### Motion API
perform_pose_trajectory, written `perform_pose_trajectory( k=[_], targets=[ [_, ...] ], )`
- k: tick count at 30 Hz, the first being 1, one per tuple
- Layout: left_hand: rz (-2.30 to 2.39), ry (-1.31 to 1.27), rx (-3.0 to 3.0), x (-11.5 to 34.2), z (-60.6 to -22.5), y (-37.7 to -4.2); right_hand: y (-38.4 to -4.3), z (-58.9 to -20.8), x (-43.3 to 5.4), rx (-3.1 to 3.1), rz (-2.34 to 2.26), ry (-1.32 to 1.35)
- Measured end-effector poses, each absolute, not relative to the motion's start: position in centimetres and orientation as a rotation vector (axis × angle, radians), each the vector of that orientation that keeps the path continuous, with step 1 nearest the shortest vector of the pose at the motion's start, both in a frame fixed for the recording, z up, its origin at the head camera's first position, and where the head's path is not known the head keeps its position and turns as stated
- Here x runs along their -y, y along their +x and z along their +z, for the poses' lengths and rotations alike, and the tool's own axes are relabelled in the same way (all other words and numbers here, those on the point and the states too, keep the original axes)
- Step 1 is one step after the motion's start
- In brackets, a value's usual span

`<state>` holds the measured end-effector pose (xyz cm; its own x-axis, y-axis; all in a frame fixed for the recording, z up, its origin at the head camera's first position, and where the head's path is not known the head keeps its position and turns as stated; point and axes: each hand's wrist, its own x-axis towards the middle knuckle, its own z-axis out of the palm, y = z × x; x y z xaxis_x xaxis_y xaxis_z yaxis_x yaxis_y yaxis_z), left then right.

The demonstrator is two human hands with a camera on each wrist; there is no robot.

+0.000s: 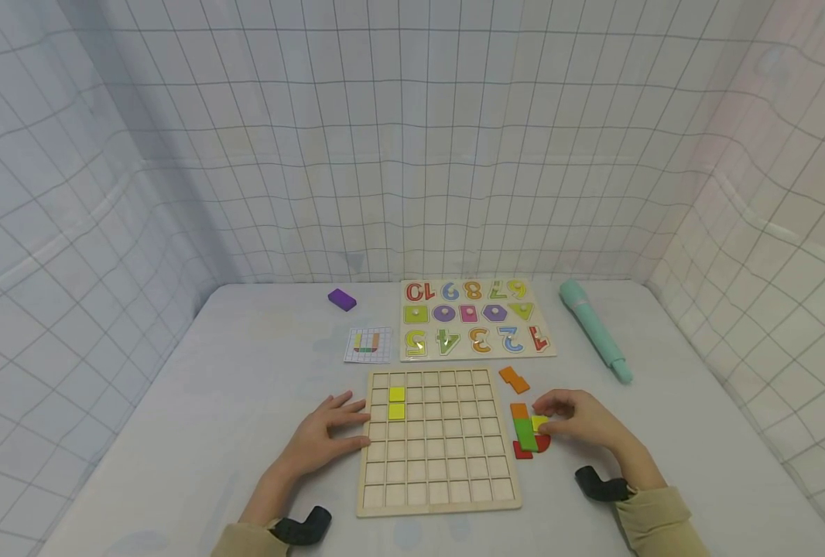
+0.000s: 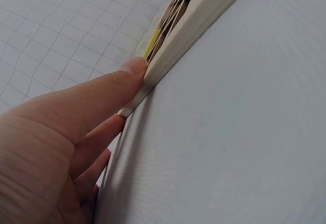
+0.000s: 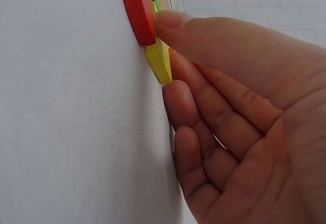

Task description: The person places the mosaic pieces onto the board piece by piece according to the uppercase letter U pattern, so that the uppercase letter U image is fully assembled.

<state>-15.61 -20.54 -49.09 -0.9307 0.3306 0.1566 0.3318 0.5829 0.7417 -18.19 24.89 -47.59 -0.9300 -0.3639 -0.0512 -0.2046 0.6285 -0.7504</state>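
Yellow shows between my right thumb and fingers: my right hand (image 1: pixel 582 419) has the thumb and forefinger bent round a small tile (image 1: pixel 538 422), pinching it, while my other fingers curl in loosely. That tile lies to the right of the board (image 1: pixel 438 468), among a cluster of pieces on the white table (image 1: pixel 148 433). It sits against the green piece (image 1: pixel 526 435), with the rounded red piece (image 1: pixel 542 442) just on the near side of it. One red square (image 1: pixel 522 452) is at the near end of the green, an orange square (image 1: pixel 519 411) at the far end. Further off, by the board's far right corner, lie two orange pieces (image 1: pixel 514 379).

My left hand (image 1: pixel 323 435) grasps nothing; its fingers are stretched out and spread, thumb and fingertips touching the board's left edge. Two yellow squares (image 1: pixel 397 403) fill neighbouring cells in the second column from the left, one nearer me than the other.

Beyond the board I see a card (image 1: pixel 367 345) with a coloured U-like figure on a grid, the number puzzle (image 1: pixel 478 357), a purple block (image 1: pixel 343 299), and a teal stick (image 1: pixel 597 329) lying aslant at the right.
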Motion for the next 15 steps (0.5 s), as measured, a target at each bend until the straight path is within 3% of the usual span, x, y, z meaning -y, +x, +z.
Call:
perform_pose_trajectory(
  k=[15],
  targets=[
    [-1.297,-0.58,2.805,20.48,-49.02,-15.59,-18.14,-47.65,-25.01,-2.665,-1.16,-0.469]
  ],
)
